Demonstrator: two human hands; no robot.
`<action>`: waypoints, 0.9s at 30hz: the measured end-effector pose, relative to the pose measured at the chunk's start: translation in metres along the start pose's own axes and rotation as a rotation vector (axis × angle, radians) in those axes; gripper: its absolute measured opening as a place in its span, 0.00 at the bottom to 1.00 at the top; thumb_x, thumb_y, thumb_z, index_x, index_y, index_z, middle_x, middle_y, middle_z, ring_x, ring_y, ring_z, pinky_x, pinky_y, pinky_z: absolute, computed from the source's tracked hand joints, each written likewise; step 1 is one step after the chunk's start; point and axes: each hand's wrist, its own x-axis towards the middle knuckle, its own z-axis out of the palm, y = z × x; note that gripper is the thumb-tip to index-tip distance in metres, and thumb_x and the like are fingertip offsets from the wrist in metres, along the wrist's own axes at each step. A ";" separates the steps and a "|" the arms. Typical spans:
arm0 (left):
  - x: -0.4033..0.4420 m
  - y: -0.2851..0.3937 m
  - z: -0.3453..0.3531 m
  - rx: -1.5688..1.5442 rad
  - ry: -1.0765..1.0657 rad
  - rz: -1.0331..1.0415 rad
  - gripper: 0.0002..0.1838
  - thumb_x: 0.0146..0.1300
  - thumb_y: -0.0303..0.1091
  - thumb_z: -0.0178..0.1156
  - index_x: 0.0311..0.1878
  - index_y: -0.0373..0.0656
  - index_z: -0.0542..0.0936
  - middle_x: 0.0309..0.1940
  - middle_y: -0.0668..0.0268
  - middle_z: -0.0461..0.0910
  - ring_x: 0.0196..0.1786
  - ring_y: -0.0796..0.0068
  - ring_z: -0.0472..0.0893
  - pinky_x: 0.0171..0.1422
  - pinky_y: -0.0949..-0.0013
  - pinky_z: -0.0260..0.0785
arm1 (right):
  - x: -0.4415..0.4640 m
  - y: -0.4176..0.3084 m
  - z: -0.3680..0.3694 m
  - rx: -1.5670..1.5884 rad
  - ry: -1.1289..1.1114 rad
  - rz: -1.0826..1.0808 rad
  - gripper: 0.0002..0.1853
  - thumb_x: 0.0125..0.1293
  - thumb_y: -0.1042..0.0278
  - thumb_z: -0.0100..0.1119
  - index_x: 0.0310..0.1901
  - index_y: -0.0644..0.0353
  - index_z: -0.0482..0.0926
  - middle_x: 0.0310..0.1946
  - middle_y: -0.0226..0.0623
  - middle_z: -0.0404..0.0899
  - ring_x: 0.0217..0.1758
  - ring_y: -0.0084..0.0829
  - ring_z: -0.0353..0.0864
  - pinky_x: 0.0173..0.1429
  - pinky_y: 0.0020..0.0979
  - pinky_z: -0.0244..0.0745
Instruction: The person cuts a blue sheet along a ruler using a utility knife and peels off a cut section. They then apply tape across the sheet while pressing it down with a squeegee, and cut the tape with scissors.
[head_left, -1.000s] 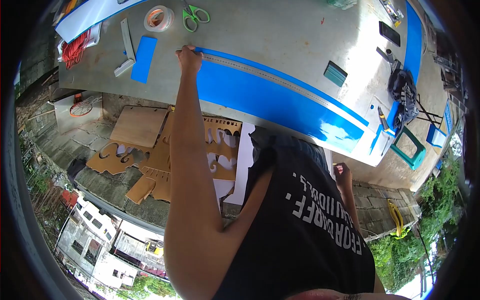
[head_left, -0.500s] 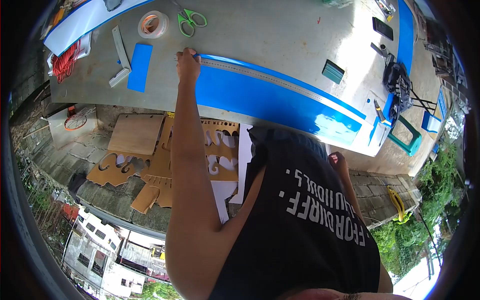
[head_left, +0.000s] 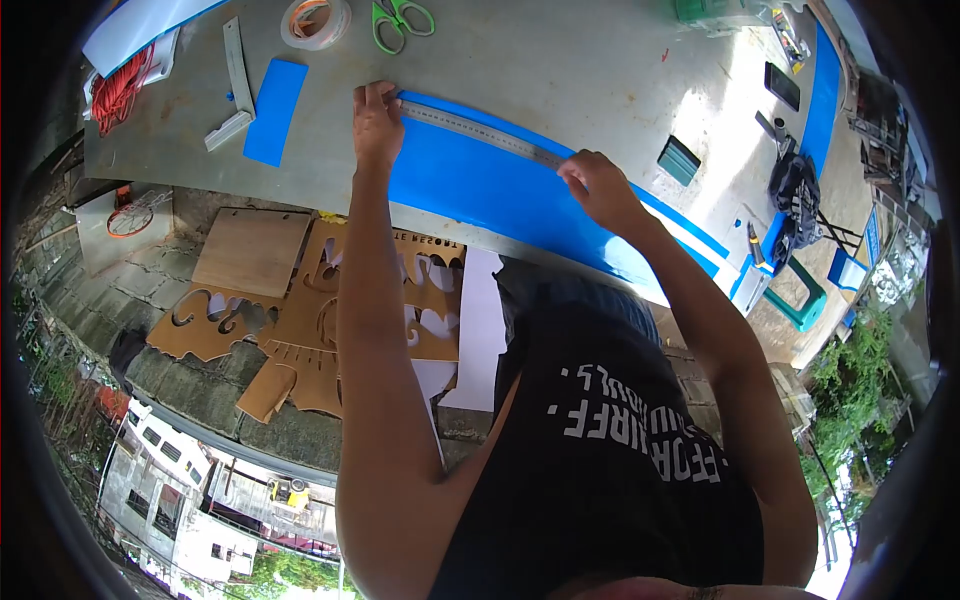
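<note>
A strip of blue sheet (head_left: 470,185) lies along the near edge of the table, with a metal ruler (head_left: 480,130) on top of it. My left hand (head_left: 377,125) is closed at the ruler's left end, by the corner of the blue sheet. Fingers bent together, my right hand (head_left: 602,190) presses on the ruler farther along and covers its right part. What lies under the fingertips of each hand is partly hidden.
On the grey table (head_left: 560,60) are green-handled scissors (head_left: 400,22), a tape roll (head_left: 315,22), a metal square (head_left: 237,75), a small blue piece (head_left: 275,112), a green squeegee-like block (head_left: 679,160), a phone (head_left: 782,86) and a cutter knife (head_left: 754,243). Cut brown boards (head_left: 250,250) stand below.
My right hand has come up from beside my body onto the ruler. My left hand stays at the ruler's left end. The view has shifted slightly.
</note>
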 end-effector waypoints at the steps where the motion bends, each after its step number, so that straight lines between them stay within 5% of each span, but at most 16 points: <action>1: -0.008 -0.009 0.007 0.045 0.030 -0.020 0.15 0.72 0.29 0.62 0.60 0.46 0.75 0.58 0.54 0.74 0.60 0.48 0.78 0.66 0.49 0.72 | 0.037 -0.012 0.006 -0.015 -0.027 -0.070 0.08 0.70 0.77 0.61 0.48 0.64 0.86 0.45 0.46 0.86 0.53 0.44 0.83 0.60 0.43 0.80; 7: -0.048 -0.010 0.038 0.163 0.252 0.014 0.21 0.72 0.34 0.62 0.67 0.55 0.76 0.64 0.62 0.73 0.67 0.51 0.70 0.71 0.45 0.61 | 0.187 -0.067 0.068 -0.020 0.019 -0.132 0.13 0.69 0.73 0.62 0.53 0.63 0.86 0.49 0.49 0.85 0.55 0.48 0.83 0.62 0.44 0.80; 9: -0.049 -0.009 0.042 0.296 0.329 0.022 0.22 0.72 0.37 0.59 0.68 0.61 0.79 0.72 0.70 0.72 0.68 0.56 0.70 0.73 0.47 0.58 | 0.204 -0.077 0.087 -0.061 0.032 -0.139 0.13 0.69 0.72 0.62 0.53 0.63 0.85 0.50 0.50 0.84 0.56 0.49 0.83 0.63 0.45 0.80; 15: -0.051 -0.011 0.047 0.428 0.326 -0.003 0.22 0.67 0.31 0.60 0.63 0.60 0.81 0.71 0.79 0.75 0.74 0.64 0.70 0.77 0.46 0.51 | 0.221 -0.082 0.107 -0.136 0.095 -0.057 0.16 0.67 0.69 0.66 0.55 0.63 0.82 0.51 0.53 0.85 0.57 0.53 0.83 0.64 0.48 0.79; 20: -0.052 -0.010 0.050 0.362 0.354 -0.023 0.21 0.64 0.30 0.61 0.61 0.60 0.80 0.68 0.80 0.78 0.72 0.66 0.71 0.77 0.44 0.51 | 0.234 -0.086 0.098 -0.142 -0.042 -0.090 0.13 0.67 0.65 0.69 0.49 0.63 0.86 0.41 0.42 0.89 0.47 0.42 0.90 0.54 0.41 0.84; 27: -0.051 -0.012 0.051 0.366 0.366 0.001 0.22 0.62 0.29 0.63 0.60 0.58 0.81 0.65 0.79 0.79 0.70 0.65 0.73 0.76 0.43 0.53 | 0.245 -0.087 0.113 -0.137 0.059 -0.171 0.09 0.63 0.64 0.71 0.41 0.59 0.88 0.41 0.42 0.88 0.48 0.46 0.88 0.56 0.47 0.83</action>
